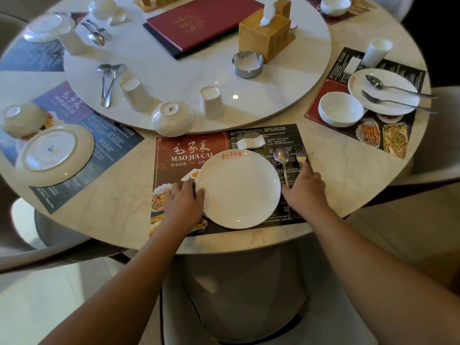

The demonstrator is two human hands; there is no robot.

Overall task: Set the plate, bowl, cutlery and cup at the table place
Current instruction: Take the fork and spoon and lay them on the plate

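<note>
Head view is showing the round marble table (348, 170) carrying a raised turntable (186, 70); at the near edge a printed placemat (174, 150) is lying square to the person. The white plate (239, 190) is sitting face-up on the placemat's middle; the left hand (183, 200) is gripping its left rim with curled fingers. The right hand (307, 189) is lying over the handles of the cutlery just beside the plate's right rim, and whether it is pinching them or only pressing, I cannot tell. The bowl (173, 118) is waiting upside-down on the turntable's near edge, overhanging it slightly; the cup (212, 102) is standing inverted just beside it. The spoon (281, 155) and fork (301, 153) are lying side by side, heads pointing away.

Bowl and cup are probably glazed ceramic: stiff, smooth, likely slippery and breakable; I would be taking the bowl by its foot ring and wall, turning it over above the mat, and wrapping the cup round its sides; the cutlery is looking light and rigid, best pinched at the handles.
</note>
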